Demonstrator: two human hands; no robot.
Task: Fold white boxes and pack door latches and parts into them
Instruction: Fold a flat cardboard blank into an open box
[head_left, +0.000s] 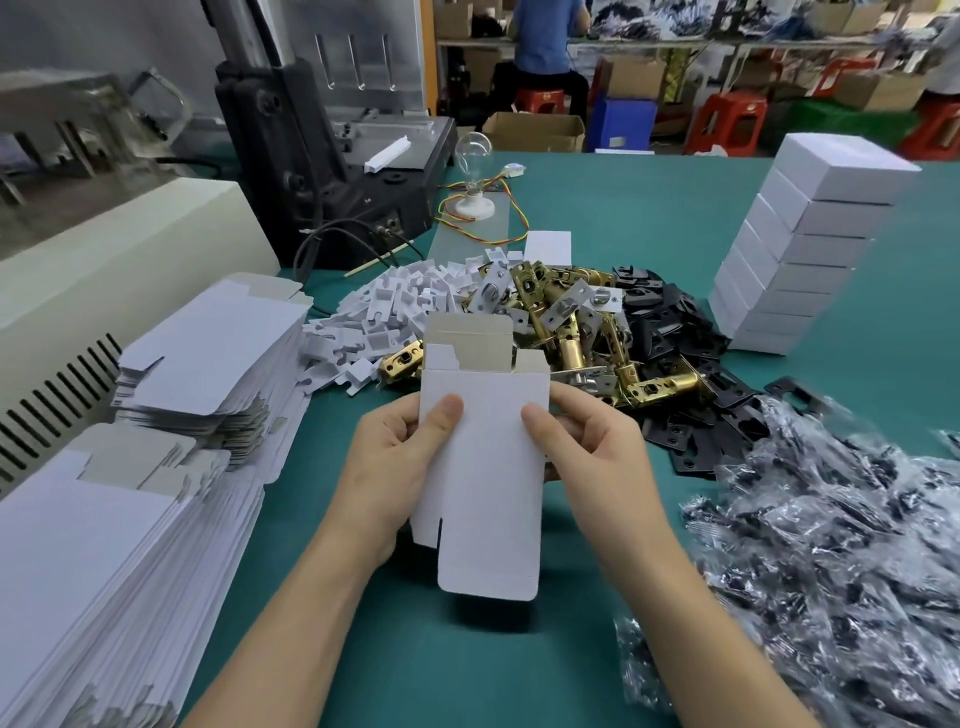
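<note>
a white box (483, 467) is held upright above the green table (649, 208), in the middle of the view, casting a shadow on the table below it. its broad front panel is plain white. at the far, upper end the flaps stand open: a wide tuck flap shows its grey inner side, with a small dust flap on either side of it. at the near, lower end a long flap with rounded corners hangs down, and a narrow side flap shows beside it on the left.

the left hand (395, 457) grips the box's left edge, thumb flat on the front panel near the top corner, fingers curled out of sight behind. the right hand (587, 447) grips the right edge the same way, thumb tip on the front panel, fingers bent round the side and back. the box sits between the two hands, both holding its upper half.

just beyond the box lies a heap of brass door latches (571, 322), with white cardboard pieces (395, 306) to its left and black plates (675, 338) to its right. stacks of flat box blanks (208, 353) lie at the left, clear bags of parts (831, 545) at the right, and a tower of folded boxes (800, 249) stands at the far right.
</note>
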